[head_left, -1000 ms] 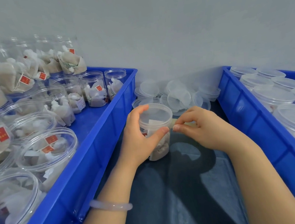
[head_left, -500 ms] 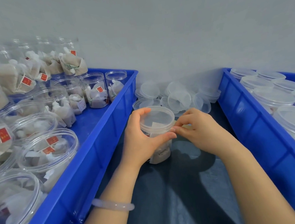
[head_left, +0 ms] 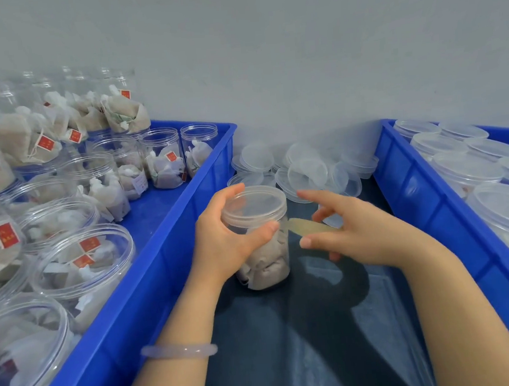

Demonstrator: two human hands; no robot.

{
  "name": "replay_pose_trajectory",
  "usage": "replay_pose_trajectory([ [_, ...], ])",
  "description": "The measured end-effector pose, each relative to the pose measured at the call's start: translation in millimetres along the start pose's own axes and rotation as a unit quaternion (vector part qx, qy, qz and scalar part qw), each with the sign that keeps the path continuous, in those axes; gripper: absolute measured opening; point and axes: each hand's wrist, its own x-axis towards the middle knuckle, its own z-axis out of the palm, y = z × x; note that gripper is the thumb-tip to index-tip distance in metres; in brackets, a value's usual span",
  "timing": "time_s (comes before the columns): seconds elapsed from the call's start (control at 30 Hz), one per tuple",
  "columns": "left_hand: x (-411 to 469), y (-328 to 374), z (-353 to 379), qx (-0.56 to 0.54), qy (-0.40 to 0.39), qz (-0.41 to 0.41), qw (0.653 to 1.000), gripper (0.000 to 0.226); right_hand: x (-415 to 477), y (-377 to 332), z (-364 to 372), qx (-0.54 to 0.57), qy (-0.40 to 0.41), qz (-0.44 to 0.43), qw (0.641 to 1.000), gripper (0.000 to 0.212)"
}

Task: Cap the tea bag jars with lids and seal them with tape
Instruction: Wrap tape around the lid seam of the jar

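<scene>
A clear plastic jar [head_left: 265,265] with tea bags inside stands on the dark surface between two blue crates. A clear lid [head_left: 252,203] sits on its mouth. My left hand [head_left: 220,244] grips the jar just under the lid, thumb in front, fingers round the back. A yellowish strip of tape [head_left: 307,227] runs from the jar's right side, just below the lid, to my right hand [head_left: 363,233]. That hand holds the strip's far end between thumb and fingers, with the index finger stretched out above it.
The blue crate [head_left: 150,280] on the left holds several open jars of tea bags [head_left: 162,157]. The right-hand blue crate [head_left: 400,199] holds several capped jars [head_left: 464,164]. Loose clear lids [head_left: 306,170] lie piled by the wall behind the jar.
My right hand has left the lid's rim and moved right, and a strip of tape now stretches from the jar to it. My left hand still grips the jar.
</scene>
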Motion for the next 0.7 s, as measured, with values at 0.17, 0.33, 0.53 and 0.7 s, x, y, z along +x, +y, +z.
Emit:
replay_pose_trajectory([
  [0.17,-1,4,-2,-0.095,-0.037,-0.019,0.995,0.07,-4,-4,-7,0.015,0.064,-0.016,0.998,0.055],
  [0.33,-2,5,-1,-0.152,-0.071,-0.037,0.985,0.069,-2,-9,-6,0.012,0.142,-0.026,0.989,0.028],
  [0.53,-3,3,2,-0.181,-0.09,-0.044,0.978,0.068,-3,-9,-8,0.014,0.135,-0.011,0.991,0.022],
  [0.7,-2,1,0,-0.223,-0.167,-0.064,0.958,0.074,-2,-4,-7,0.03,0.068,-0.01,0.997,0.054],
])
